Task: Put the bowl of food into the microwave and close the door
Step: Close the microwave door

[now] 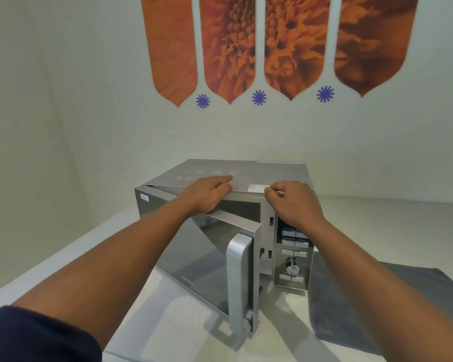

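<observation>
A microwave is being shown on a pale counter, with its door standing partly open and swung toward the viewer on its left hinge. The left hand is being rested flat, fingers extended, on the front edge of the top panel; nothing is being gripped by it. The right hand is being held loosely curled at the upper right front corner, above the control panel; whether anything is being pinched there cannot be told. The two hands are being kept near each other but apart. The bowl of food is not being shown anywhere in view, and the cavity is being hidden by the door and forearm, so its position cannot be told. A grey cloth is being seen under and to the right of the oven. The closing step is judged to be in hand; next, the door handle is likely to be pushed until latched.
</observation>
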